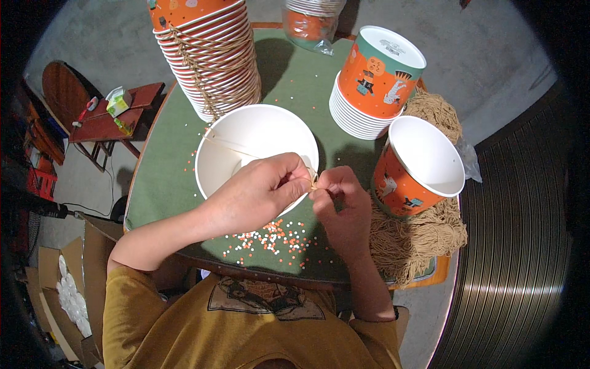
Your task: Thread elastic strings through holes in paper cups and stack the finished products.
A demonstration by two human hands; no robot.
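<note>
A white paper bucket (252,138) lies in front of me on the green table (301,80), its open mouth facing up. A thin tan string (230,147) runs across its inside to its right rim. My left hand (261,190) reaches over the bucket's near rim and pinches the string at the right edge. My right hand (341,206) meets it there, fingertips pinched on the same string end. Both hands touch at the rim.
A tall stack of strung buckets (209,55) stands at the back left. An upside-down orange stack (375,80) and a tilted orange bucket (418,166) are at right, on bundles of tan string (412,243). Small orange and white paper dots (273,237) litter the table.
</note>
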